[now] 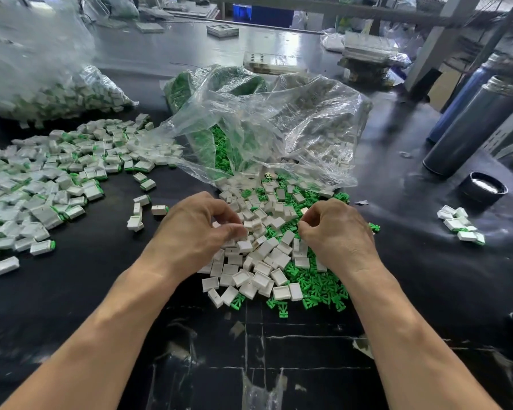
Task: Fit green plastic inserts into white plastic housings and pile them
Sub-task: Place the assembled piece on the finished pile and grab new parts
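A loose heap of white housings [264, 255] mixed with green inserts [317, 284] lies on the black table in front of me. My left hand [196, 229] hovers over the heap's left side with its fingers curled; a white housing shows between thumb and fingers. Over the right side, my right hand [335, 232] has its fingers curled too, and a small pale part [304, 211] sits at its fingertips. A broad pile of assembled white-and-green pieces [48, 184] spreads across the left of the table.
A crumpled clear bag [267, 119] spilling green and white parts lies behind the heap. Another filled bag [42, 84] sits far left. Dark cylinders [468, 125], a black lid [483, 189] and a few assembled pieces [459, 224] are at the right.
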The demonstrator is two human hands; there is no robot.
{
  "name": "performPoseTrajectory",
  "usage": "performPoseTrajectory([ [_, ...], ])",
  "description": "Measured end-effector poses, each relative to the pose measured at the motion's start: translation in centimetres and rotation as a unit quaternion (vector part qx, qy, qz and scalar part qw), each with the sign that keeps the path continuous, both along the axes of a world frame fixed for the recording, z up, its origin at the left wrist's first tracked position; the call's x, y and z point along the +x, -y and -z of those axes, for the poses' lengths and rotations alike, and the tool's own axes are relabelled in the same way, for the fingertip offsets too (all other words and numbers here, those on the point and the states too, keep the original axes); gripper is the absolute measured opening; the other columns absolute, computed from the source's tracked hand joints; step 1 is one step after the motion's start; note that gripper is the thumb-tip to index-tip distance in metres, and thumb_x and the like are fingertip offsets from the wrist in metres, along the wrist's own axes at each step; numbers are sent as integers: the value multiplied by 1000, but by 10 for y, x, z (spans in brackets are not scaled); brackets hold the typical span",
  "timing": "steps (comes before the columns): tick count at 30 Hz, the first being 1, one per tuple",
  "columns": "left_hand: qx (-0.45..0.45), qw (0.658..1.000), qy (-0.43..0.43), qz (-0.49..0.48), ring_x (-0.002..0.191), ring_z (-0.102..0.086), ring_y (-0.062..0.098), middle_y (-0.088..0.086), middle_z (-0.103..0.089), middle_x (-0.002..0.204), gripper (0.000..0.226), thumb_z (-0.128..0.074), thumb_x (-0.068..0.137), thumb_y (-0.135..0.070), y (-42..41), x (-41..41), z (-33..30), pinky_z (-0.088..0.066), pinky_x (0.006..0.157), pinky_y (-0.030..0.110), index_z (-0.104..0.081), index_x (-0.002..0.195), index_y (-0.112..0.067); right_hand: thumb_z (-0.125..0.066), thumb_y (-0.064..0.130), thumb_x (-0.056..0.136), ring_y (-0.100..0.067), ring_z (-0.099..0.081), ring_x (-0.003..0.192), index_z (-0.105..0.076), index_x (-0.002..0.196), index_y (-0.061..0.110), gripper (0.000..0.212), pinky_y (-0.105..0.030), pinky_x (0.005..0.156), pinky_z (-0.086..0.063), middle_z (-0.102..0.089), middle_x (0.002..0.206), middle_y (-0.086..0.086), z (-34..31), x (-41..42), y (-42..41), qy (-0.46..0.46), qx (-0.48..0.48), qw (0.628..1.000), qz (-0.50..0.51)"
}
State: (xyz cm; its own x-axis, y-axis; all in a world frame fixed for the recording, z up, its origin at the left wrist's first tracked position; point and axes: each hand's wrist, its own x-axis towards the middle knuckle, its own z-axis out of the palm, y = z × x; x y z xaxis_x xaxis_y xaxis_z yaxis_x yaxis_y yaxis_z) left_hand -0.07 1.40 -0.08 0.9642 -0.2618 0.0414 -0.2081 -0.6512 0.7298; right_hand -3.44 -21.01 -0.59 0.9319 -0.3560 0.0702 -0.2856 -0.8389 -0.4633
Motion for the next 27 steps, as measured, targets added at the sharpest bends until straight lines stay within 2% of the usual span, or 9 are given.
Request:
performPoseTrajectory([
  [5,44,999,4,0,99,-54,6,-20,-59,97,10,-79,82,-47,6,-1,1,-49,91,35,-73,77,-41,-71,38,95,-18,-66,88,-73,89,29,11,-40,88,-56,-70,91,9,-5,-4,12,11,49,998,33],
  [8,43,999,27,5,92,-54,-1,-21,-59,93,10,-75,86,-47,7,-2,3,-46,82,26,-71,80,-41,-70,41,96,-21,-65,96,-74,97,29,12,-42,92,-55,-70,99,6,-8,-5,18,-2,39,998,56],
  [10,0,999,40,-3,78,-58,-8,-21,-63,85,7,-74,88,-44,7,-3,4,-43,68,17,-72,85,-39,-69,40,96,-23,-64,101,-74,102,30,13,-43,95,-54,-70,105,3,-8,-5,20,-21,30,998,60],
  [12,-59,997,45,-15,72,-63,-8,-17,-69,81,5,-74,90,-40,7,-4,3,-48,63,16,-73,89,-35,-69,39,97,-23,-64,105,-74,108,30,15,-43,97,-53,-69,110,2,-7,-5,19,-31,26,998,56],
  [15,-148,988,29,-30,80,-71,2,-11,-75,86,5,-74,91,-33,8,-4,2,-58,69,18,-73,95,-29,-69,36,97,-23,-64,104,-73,107,30,13,-43,96,-54,-70,109,3,-5,-3,16,-27,23,998,53],
  [18,-222,974,2,-34,79,-72,2,-8,-77,89,8,-73,92,-25,11,-4,1,-54,68,12,-72,100,-24,-70,33,96,-21,-64,98,-72,97,31,4,-39,90,-53,-71,101,5,-3,-2,16,-15,26,998,58],
  [21,-277,960,-23,-34,78,-73,4,-7,-78,91,10,-74,93,-21,11,-3,1,-52,66,10,-73,103,-22,-71,32,95,-21,-63,94,-70,92,30,4,-35,84,-48,-69,96,7,-1,-2,17,-2,30,998,58],
  [23,-303,951,-46,-32,77,-73,6,-4,-79,93,13,-75,90,-23,10,-2,0,-52,64,12,-74,103,-22,-71,33,95,-21,-62,92,-68,93,30,5,-35,82,-47,-68,93,7,-1,-2,17,7,41,997,59],
  [27,-363,926,-100,-15,81,-73,16,3,-79,97,27,-76,83,-27,9,-2,-1,-56,65,22,-74,108,-20,-68,27,97,-21,-65,91,-66,96,28,3,-40,86,-55,-67,90,8,-3,-2,16,29,73,996,50],
])
